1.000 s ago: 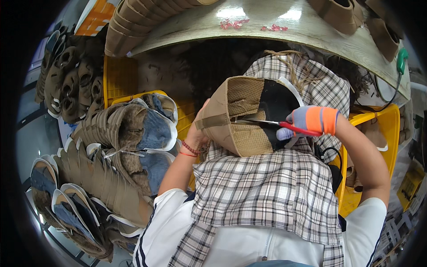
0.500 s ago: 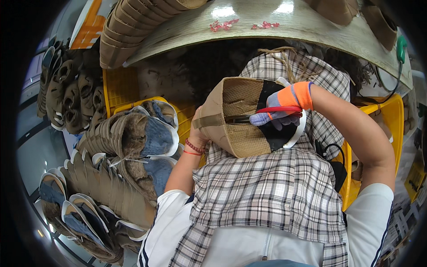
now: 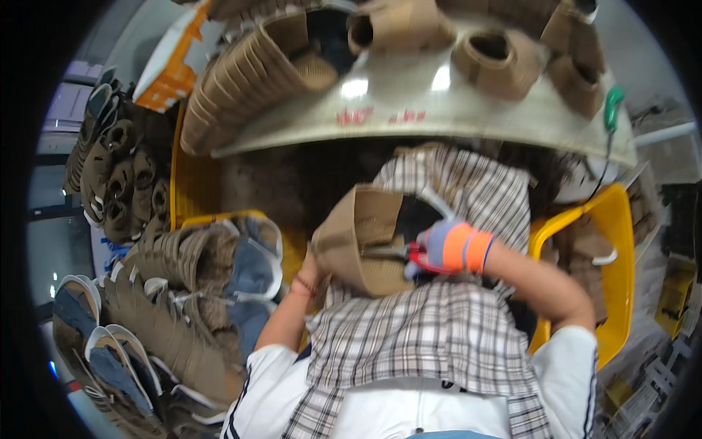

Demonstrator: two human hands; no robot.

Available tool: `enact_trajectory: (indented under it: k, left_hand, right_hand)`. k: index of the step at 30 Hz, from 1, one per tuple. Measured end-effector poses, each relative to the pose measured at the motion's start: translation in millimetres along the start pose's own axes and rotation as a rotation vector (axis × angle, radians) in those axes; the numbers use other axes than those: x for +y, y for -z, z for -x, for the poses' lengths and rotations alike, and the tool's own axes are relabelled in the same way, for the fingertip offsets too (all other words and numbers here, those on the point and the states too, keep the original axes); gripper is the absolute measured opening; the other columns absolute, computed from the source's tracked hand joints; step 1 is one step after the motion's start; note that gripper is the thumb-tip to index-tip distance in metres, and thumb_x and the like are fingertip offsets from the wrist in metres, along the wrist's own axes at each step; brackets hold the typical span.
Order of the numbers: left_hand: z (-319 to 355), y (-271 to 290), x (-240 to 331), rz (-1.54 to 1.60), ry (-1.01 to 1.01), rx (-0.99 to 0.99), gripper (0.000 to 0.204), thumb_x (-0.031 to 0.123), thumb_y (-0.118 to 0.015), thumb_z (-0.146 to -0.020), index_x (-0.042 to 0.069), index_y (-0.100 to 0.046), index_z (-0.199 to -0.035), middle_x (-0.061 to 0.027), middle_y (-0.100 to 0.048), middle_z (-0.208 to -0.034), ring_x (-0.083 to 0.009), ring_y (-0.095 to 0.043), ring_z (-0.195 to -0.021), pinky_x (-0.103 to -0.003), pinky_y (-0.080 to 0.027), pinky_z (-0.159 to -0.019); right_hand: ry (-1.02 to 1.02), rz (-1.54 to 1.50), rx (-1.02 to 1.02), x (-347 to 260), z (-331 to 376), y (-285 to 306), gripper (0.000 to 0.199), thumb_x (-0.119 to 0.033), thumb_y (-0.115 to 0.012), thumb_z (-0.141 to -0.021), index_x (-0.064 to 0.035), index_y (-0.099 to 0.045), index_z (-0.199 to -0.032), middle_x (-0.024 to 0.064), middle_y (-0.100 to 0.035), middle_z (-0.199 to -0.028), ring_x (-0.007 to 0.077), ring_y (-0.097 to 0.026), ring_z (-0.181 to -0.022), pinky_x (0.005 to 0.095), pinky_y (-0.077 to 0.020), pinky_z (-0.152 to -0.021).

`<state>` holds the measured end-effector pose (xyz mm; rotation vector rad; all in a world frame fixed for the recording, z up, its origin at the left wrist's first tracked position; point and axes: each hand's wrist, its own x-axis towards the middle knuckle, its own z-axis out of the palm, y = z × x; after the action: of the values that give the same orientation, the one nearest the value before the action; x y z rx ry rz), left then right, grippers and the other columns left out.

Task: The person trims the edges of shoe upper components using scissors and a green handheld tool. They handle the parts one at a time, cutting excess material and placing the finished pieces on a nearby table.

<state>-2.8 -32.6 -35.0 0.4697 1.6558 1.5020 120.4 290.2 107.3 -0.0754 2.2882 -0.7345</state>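
Note:
A tan shoe upper (image 3: 338, 245) with a mesh lining and a black section rests over my lap, its opening facing up. My left hand (image 3: 310, 268), bare with a bracelet at the wrist, grips it from the left side; its fingers are partly hidden behind the fabric. In my right hand (image 3: 455, 247), which wears a purple and orange glove, is a pair of scissors (image 3: 415, 256) with red handles. The metal blades point left into the opening of the upper. Blur hides whether the blades touch the lining. A plaid apron (image 3: 409, 333) lies under the work.
Ahead stands a pale table (image 3: 292, 121) bearing a nested row of tan uppers (image 3: 241, 80) and several single uppers (image 3: 501, 58). A green-handled tool (image 3: 613, 110) hangs by a cord at its right. Fur-lined uppers (image 3: 164, 314) are piled at left. A yellow basket (image 3: 621, 285) stands at right.
The whole view has shifted, showing more of the tabletop. Both hands still hold the upper and scissors; my right hand has turned and more of the blades shows.

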Motion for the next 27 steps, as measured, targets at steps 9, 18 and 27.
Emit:
enact_trajectory:
  k: [9, 18, 27]
  left_hand:
    - [-11.4, -59.6, 284.0, -1.466, -0.918, 0.112, 0.017, 0.007, -0.061, -0.074, 0.002, -0.066, -0.089, -0.0096, -0.069, -0.088, -0.023, -0.066, -0.083, -0.041, -0.045, -0.093]
    - [-64.2, -107.6, 366.9, -1.747, -1.399, -0.05, 0.031, 0.012, -0.055, -0.073, -0.001, -0.061, -0.101, -0.0123, -0.063, -0.103, -0.0237, -0.063, -0.094, -0.033, -0.051, -0.074]
    - [-282.6, -208.7, 423.0, -1.785, -1.842, -0.382, 0.028, 0.015, -0.055, -0.077, 0.005, -0.054, -0.104, -0.0039, -0.058, -0.106, -0.0179, -0.057, -0.101, -0.029, -0.047, -0.082]
  right_hand:
    - [-0.132, -0.496, 0.387, 90.4, 58.9, -51.5, 0.054, -0.058, -0.062, -0.08, -0.0051, -0.065, -0.092, 0.019, -0.066, -0.08, 0.0354, -0.064, -0.078, 0.0404, -0.0473, -0.067]
    - [-0.02, -1.32, 1.0, 129.9, 30.3, -17.4, 0.039, -0.041, -0.065, -0.087, -0.0051, -0.056, -0.073, 0.0016, -0.048, -0.052, 0.0126, -0.042, -0.041, 0.0325, -0.0336, -0.041]
    - [-0.057, -0.562, 1.455, 151.0, 10.8, -41.7, 0.02, -0.023, -0.066, -0.087, -0.0043, -0.058, -0.086, 0.0036, -0.056, -0.064, 0.0134, -0.052, -0.055, 0.0297, -0.0411, -0.049]
